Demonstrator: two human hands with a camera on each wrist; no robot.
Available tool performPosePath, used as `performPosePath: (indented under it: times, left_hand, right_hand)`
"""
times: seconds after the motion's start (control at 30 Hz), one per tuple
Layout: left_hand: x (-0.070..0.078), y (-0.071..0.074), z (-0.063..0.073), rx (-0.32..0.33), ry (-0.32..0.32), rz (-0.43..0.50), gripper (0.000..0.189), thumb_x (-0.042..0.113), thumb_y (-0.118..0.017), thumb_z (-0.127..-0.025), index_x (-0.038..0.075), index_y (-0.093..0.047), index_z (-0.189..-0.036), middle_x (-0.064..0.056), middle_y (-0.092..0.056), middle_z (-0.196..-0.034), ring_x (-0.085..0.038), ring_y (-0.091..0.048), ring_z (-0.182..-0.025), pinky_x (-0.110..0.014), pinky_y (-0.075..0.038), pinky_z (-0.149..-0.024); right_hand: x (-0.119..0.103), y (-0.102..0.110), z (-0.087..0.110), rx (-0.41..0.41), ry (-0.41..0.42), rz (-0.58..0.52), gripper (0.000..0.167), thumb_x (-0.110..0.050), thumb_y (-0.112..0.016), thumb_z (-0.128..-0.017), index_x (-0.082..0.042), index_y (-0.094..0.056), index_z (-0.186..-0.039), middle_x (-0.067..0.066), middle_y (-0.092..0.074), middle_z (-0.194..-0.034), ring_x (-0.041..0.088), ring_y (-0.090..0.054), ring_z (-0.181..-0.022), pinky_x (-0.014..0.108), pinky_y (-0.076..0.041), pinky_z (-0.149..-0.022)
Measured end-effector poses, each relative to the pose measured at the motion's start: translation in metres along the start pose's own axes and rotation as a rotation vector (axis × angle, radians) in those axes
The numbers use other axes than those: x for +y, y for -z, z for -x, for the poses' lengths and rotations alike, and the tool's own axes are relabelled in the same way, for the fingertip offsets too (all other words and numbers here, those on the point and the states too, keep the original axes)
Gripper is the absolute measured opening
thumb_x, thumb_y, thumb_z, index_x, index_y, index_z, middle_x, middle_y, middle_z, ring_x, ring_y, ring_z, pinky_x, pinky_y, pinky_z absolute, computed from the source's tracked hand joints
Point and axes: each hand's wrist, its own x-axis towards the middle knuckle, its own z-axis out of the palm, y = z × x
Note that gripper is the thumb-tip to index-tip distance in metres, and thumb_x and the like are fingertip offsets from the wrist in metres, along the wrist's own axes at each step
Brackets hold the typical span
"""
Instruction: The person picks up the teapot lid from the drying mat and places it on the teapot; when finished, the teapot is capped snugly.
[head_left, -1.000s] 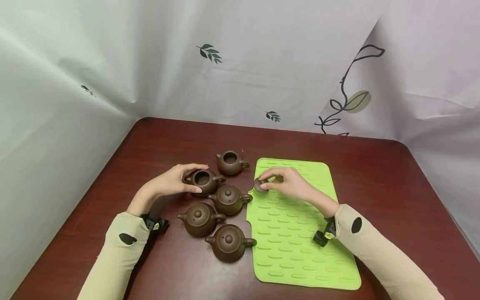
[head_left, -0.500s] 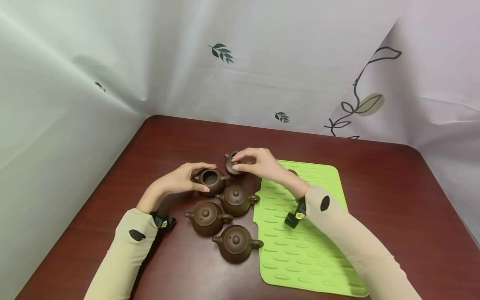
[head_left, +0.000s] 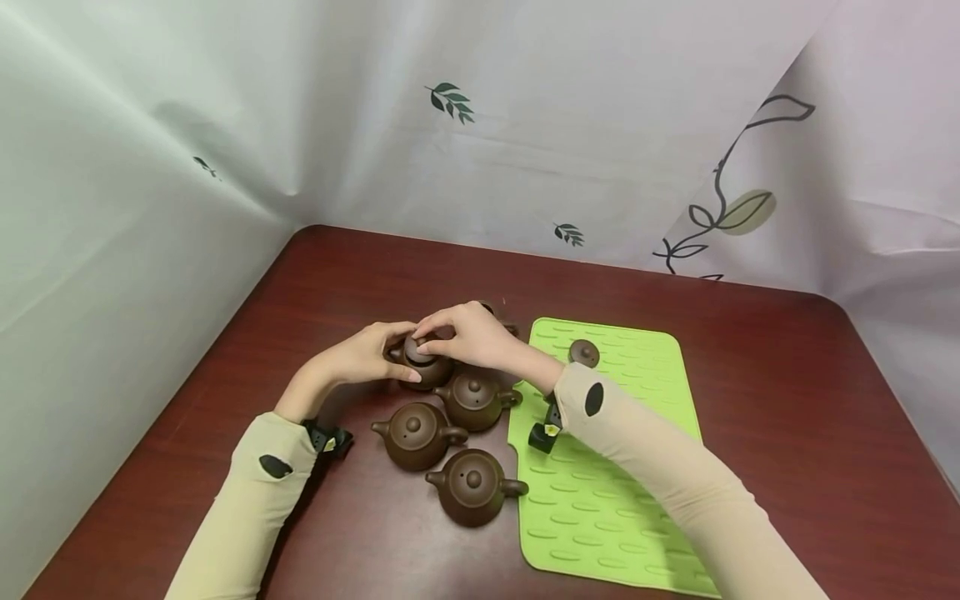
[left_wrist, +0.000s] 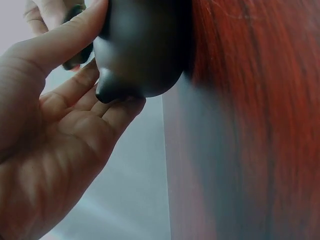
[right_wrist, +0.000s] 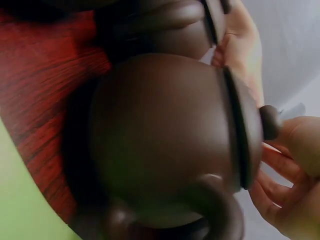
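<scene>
My left hand (head_left: 363,357) grips a small brown clay teapot (head_left: 431,377), thumb on the near side and fingers on the far side. In the left wrist view its spout (left_wrist: 115,87) points into the palm. The teapot's mouth is partly covered by a round brown lid (head_left: 416,350), which my right hand (head_left: 476,335) pinches and holds tilted over the rim. Just in front stands a lidded teapot (head_left: 474,402), large in the right wrist view with its handle (right_wrist: 220,205) towards the camera. Behind my right hand another teapot (head_left: 512,327) is mostly hidden.
Two more lidded teapots, one left (head_left: 414,437) and one nearer me (head_left: 472,489), stand on the dark red table (head_left: 337,533). To the right lies a green ridged mat (head_left: 570,517) with a second lid (head_left: 583,353) on it. White curtains (head_left: 525,108) enclose the table.
My right hand has carried the lid left from the mat, past the back teapot, to the mouth of the gripped one. The left hand keeps its hold. The head view has shifted slightly.
</scene>
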Motion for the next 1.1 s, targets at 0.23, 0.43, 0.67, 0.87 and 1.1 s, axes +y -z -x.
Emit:
performPosePath:
  times: [0.23,0.43,0.67,0.87,1.1]
  left_hand:
    - [-0.001,0.001,0.001,-0.002,0.009,0.004,0.07,0.023,-0.078,-0.077,0.004,-0.044,-0.136,-0.012,-0.055,-0.13,-0.023,-0.052,-0.118,-0.047,-0.039,-0.1]
    - [-0.001,0.0,0.0,-0.005,0.016,0.003,0.072,0.023,-0.077,-0.078,0.003,-0.043,-0.137,-0.014,-0.053,-0.132,-0.025,-0.049,-0.121,-0.048,-0.037,-0.101]
    - [0.0,0.0,0.0,-0.008,0.016,0.019,0.067,0.022,-0.077,-0.077,0.004,-0.046,-0.135,-0.012,-0.055,-0.13,-0.024,-0.051,-0.119,-0.047,-0.038,-0.099]
    - [0.001,0.001,0.001,0.0,-0.028,-0.011,0.069,0.024,-0.077,-0.077,0.008,-0.046,-0.137,-0.01,-0.053,-0.134,-0.023,-0.05,-0.121,-0.044,-0.043,-0.096]
    - [-0.001,0.0,0.001,0.039,-0.051,-0.063,0.059,0.03,-0.072,-0.082,0.01,-0.051,-0.134,-0.006,-0.057,-0.129,-0.018,-0.054,-0.115,-0.04,-0.045,-0.092]
  right_hand:
    - [-0.002,-0.001,0.002,-0.024,-0.008,0.03,0.021,-0.025,-0.067,-0.087,-0.02,-0.072,-0.107,-0.004,-0.067,-0.113,0.009,-0.062,-0.101,0.022,-0.049,-0.076]
    - [-0.001,-0.002,0.003,-0.027,0.005,0.051,0.022,-0.025,-0.066,-0.088,-0.019,-0.071,-0.109,-0.003,-0.066,-0.115,0.009,-0.061,-0.105,0.023,-0.049,-0.081]
    - [0.002,0.0,0.009,0.008,0.025,-0.031,0.025,-0.024,-0.064,-0.089,-0.015,-0.069,-0.112,-0.001,-0.067,-0.113,0.011,-0.062,-0.101,0.029,-0.05,-0.081]
    - [0.009,0.007,0.02,0.042,-0.011,-0.09,0.025,-0.025,-0.064,-0.089,-0.017,-0.069,-0.113,-0.003,-0.068,-0.107,0.006,-0.06,-0.088,0.03,-0.049,-0.072]
    - [0.019,0.006,0.029,0.019,-0.017,-0.066,0.025,-0.025,-0.065,-0.089,-0.017,-0.069,-0.112,-0.004,-0.069,-0.105,0.005,-0.061,-0.086,0.023,-0.049,-0.072]
